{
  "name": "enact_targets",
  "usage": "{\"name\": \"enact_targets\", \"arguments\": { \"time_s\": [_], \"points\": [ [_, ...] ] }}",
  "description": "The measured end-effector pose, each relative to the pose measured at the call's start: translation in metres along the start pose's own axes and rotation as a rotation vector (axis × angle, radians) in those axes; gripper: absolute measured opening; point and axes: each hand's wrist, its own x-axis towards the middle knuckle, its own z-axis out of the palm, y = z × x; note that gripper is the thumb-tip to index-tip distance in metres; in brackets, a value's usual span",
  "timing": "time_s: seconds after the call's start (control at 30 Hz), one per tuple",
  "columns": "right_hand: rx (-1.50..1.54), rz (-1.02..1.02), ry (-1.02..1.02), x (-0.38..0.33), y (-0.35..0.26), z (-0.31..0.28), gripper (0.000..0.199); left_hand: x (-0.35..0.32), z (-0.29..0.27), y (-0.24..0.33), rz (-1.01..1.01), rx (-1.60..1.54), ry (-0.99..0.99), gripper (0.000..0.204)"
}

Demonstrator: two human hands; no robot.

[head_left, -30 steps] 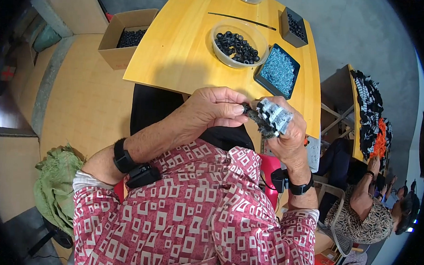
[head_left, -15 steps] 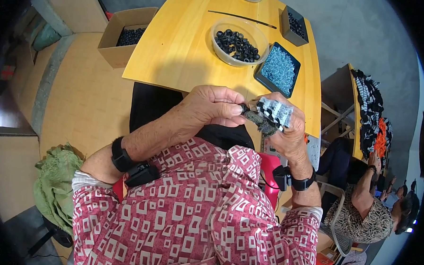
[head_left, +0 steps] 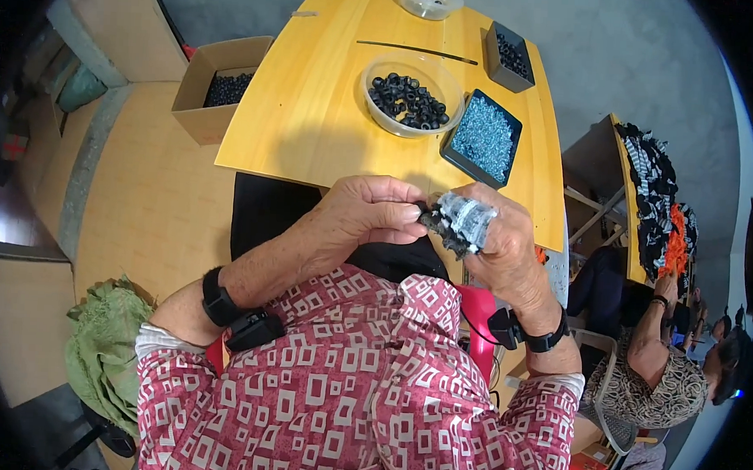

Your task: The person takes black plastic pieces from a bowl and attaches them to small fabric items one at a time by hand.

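Note:
In front of my body, just off the table's near edge, my right hand (head_left: 506, 241) is closed round a small black, white and grey bundle (head_left: 464, 222) that looks partly like clear plastic; its exact kind I cannot make out. My left hand (head_left: 373, 208) meets it from the left, thumb and fingers pinched on a small black piece (head_left: 423, 213) at the bundle's end. Beyond my hands stands a clear round bowl (head_left: 372, 109) of black ring-shaped pieces (head_left: 407, 102). Beside it is a black tray (head_left: 457, 160) full of small pale-blue shiny pieces (head_left: 484, 137).
On the yellow table (head_left: 281, 122) lie a thin dark rod (head_left: 418, 50), a grey bin (head_left: 512, 77) of black pieces and another clear bowl (head_left: 428, 9). A cardboard box (head_left: 199, 114) stands left. At right, a person (head_left: 647, 381) reaches toward orange strips (head_left: 676, 240) on another table.
Both hands, still together on the bundle, have shifted slightly left and down in the view. The bundle has turned a little, and the whole view has tilted, showing more of the far bowl.

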Motion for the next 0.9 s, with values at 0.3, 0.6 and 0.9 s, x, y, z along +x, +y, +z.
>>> {"name": "enact_targets", "arguments": {
  "time_s": [0.3,0.6,0.9],
  "points": [
    [0.316,0.237,0.120,-0.005,0.002,0.008,0.021,0.001,0.003,0.004,0.010,0.006,0.012,0.029],
    [0.569,0.486,0.181,-0.002,-0.001,0.010,0.014,0.002,0.003,0.005,0.134,0.143,0.036,0.024],
    [0.283,0.242,0.136,-0.002,-0.001,0.007,0.018,0.000,0.005,0.002,0.105,0.020,0.050,0.024]
  ]
}}
